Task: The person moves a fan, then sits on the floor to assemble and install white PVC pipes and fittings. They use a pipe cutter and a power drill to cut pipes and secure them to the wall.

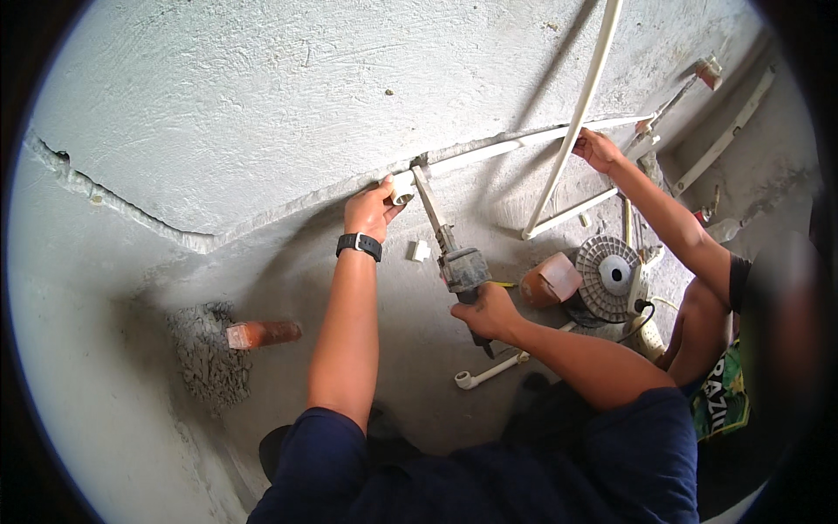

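Note:
My left hand point(370, 211), with a black watch on the wrist, is closed round a white plastic pipe fitting point(402, 189) whose round opening shows. Closed on the handle, my right hand point(491, 313) holds what looks like a pipe welding iron point(463, 266) with a grey body. The iron's long flat plate points up at the wall between the fitting and the end of a white pipe point(497, 150); I cannot tell exactly how they touch. Farther right, another person's hand point(598, 151) is at this pipe, near where a long slanting white pipe point(567, 144) crosses it.
A groove point(209, 241) runs along the plaster wall. On the floor lie a small white fitting point(420, 251), a pipe piece with an elbow point(489, 372), a brick point(264, 334) by rubble point(209, 358), another brick point(552, 279) and a round grey ribbed object point(608, 278). The other person crouches at right.

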A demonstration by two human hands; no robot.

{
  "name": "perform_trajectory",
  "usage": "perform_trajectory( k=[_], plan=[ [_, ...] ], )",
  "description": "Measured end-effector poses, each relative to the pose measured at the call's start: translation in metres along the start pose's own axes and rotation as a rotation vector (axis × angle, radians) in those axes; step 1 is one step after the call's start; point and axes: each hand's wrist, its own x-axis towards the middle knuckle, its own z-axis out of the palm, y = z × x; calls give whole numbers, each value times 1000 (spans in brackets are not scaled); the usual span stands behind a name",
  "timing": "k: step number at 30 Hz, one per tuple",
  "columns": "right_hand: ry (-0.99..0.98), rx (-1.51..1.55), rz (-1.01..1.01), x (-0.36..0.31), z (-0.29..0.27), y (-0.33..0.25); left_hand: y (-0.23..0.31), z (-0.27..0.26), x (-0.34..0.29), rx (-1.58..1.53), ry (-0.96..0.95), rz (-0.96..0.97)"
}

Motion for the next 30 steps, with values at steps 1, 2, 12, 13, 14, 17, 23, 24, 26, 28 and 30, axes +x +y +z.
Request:
perform_trajectory(
  k=[1, 2, 12, 13, 14, 17, 23, 24, 26, 28, 30],
  plan=[
    [-1, 13, -16, -1, 0, 0, 0, -1, 1, 5, -4, -4],
    [19, 20, -28, -3, 0, -2, 0, -2, 2, 13, -1, -11],
    [44, 28, -16, -10, -1, -1, -2, -3, -11, 25, 12, 22],
    [24, 34, -5, -12, -1, 1, -3, -3, -12, 27, 15, 13],
    [6, 41, 5, -13, -2, 2, -3, -2, -12, 30, 13, 14],
    [-30, 25, 11, -12, -6, 2, 1, -5, -16, 18, 21, 33],
    [1, 31, 26, -11, -6, -15, 31, -50, -48, 263, 9, -2],
    [-8, 21, 56, -12, -5, -17, 32, -56, -54, 256, -36, -28],
    [-38, 13, 39, -12, -6, -19, 33, -66, -62, 268, -99, -95],
    [-63, -27, 13, -9, -8, -16, 33, -74, -66, 274, -177, -152],
    [-66, -64, -48, -4, -11, -12, 33, -84, -66, 356, -128, -180]
  ],
)
